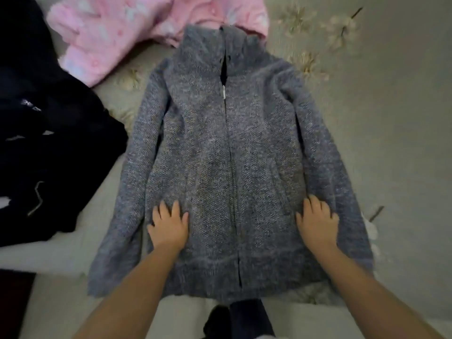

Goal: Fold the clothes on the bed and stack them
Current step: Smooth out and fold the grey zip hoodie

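A grey knit zip-up cardigan (227, 152) is laid front-up and flat on the bed (391, 118), collar away from the person, hem at the near edge. The zipper (223, 94) is closed most of the way, open at the collar. Both sleeves are laid down along the sides of the body.

The left hand (168, 226) is pressed flat on the lower left panel, fingers (162, 209) spread and straight, nothing gripped. The right hand (316, 221) is pressed flat on the lower right panel near the pocket slit, fingers (314, 204) likewise extended, nothing pinched. Some motion blur is present, so fine finger detail is uncertain.

Handling, judged: the knit is thick, soft and limp, moderately heavy for a garment, not slippery, not fragile. No shape will be held when lifted; sagging and stretching are likely if it is picked up by one point. The fuzzy surface is expected to grip the bedcover, so dragging may bunch it up.

Hold points, judged: each sleeve is best taken at the cuff and shoulder and folded across the body; the hem is then best pinched at both corners and carried up to the collar. The zipper line is a stiffer ridge and can serve as a fold guide.

A pink fleece garment (137, 33) is lying beyond the collar, partly under it. A dark clothing pile (44, 143) is lying at the left, apart from the left sleeve.
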Motion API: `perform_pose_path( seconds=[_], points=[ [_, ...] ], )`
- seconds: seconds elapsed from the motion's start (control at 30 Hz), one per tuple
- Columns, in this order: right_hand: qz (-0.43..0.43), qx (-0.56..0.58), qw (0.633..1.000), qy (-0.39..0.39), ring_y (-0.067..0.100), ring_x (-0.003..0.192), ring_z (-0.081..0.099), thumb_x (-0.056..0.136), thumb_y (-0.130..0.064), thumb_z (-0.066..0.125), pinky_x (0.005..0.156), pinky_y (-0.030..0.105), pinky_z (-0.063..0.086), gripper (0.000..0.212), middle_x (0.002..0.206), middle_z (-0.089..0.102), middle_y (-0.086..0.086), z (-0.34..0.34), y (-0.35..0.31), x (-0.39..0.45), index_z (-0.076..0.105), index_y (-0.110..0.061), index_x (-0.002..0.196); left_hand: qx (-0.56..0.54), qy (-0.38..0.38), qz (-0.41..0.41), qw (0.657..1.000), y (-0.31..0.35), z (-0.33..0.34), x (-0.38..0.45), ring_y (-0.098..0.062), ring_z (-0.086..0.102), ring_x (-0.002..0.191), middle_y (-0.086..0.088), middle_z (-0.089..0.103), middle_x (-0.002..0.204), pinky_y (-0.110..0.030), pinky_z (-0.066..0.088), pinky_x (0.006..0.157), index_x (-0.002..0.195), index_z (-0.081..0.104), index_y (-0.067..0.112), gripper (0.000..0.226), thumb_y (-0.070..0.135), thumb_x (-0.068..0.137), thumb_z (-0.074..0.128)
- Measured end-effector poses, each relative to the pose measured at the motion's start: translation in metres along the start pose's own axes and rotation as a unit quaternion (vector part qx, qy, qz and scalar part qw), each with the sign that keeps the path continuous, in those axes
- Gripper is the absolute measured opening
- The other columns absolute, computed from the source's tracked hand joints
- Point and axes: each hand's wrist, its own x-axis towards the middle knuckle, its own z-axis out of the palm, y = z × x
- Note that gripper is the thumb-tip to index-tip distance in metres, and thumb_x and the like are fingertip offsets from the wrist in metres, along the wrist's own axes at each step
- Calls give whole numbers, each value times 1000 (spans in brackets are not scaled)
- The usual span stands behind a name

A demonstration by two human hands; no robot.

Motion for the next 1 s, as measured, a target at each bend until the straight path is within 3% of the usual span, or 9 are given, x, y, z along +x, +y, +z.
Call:
perform_pose_path(
  seconds=[0.1,0.2,0.37,0.5,0.6,0.67,0.8,0.9,1.0],
  points=[
    [96,0,995,9,27,134,26,90,-44,47,99,50,23,58,148,29,12,25,8,-18,51,4,123,-60,66,-64,994,-27,40,-22,-33,6,140,-14,6,154,-54,22,105,146,16,21,56,40,96,33],
    [190,41,981,12,30,138,15,89,-47,47,106,54,14,62,151,20,15,45,18,-39,52,8,119,-160,119,-103,974,-39,72,-49,-47,28,126,-34,27,140,-56,28,95,139,31,1,61,30,90,53],
    [124,98,985,72,31,138,12,92,-25,50,108,56,2,36,146,28,18,49,20,-53,64,7,101,-244,133,-54,959,-47,85,-55,-45,47,103,-31,44,120,-48,39,78,134,35,-1,53,23,91,53],
    [92,33,985,140,37,137,15,86,-17,59,105,65,0,32,144,32,21,28,68,-74,64,13,95,-132,143,5,981,-94,69,-61,-43,52,94,-25,41,119,-44,41,69,138,32,10,58,35,90,52],
    [108,-42,993,27,33,138,14,91,-20,52,108,61,2,34,144,31,19,36,80,-106,61,6,110,-61,80,29,995,-111,69,-80,-41,49,97,-23,37,118,-44,42,76,137,30,10,58,37,90,52],
    [124,-96,986,-54,28,138,15,95,-17,41,111,55,9,36,144,31,15,50,63,-126,53,-1,124,-13,29,26,999,-102,82,-94,-41,42,112,-24,31,129,-47,41,88,138,26,8,56,31,93,50],
    [181,-112,975,-57,30,140,9,96,-10,25,113,47,13,47,152,12,16,49,34,-126,24,-1,142,86,66,-22,994,-69,86,-95,-35,20,134,-18,14,149,-46,31,103,140,22,7,43,11,98,30],
    [107,-98,989,-27,31,141,3,93,-14,37,112,48,13,55,154,0,14,29,16,-102,16,-3,143,107,115,67,985,-48,70,-81,-30,15,137,-14,11,151,-44,28,104,137,26,9,44,11,95,38],
    [10,-66,998,-3,29,141,5,90,-16,46,111,45,18,52,154,7,12,6,-8,-73,28,-6,138,95,106,163,976,-15,45,-70,-30,21,133,-14,18,147,-42,30,103,133,31,11,47,15,89,48]
  ],
)
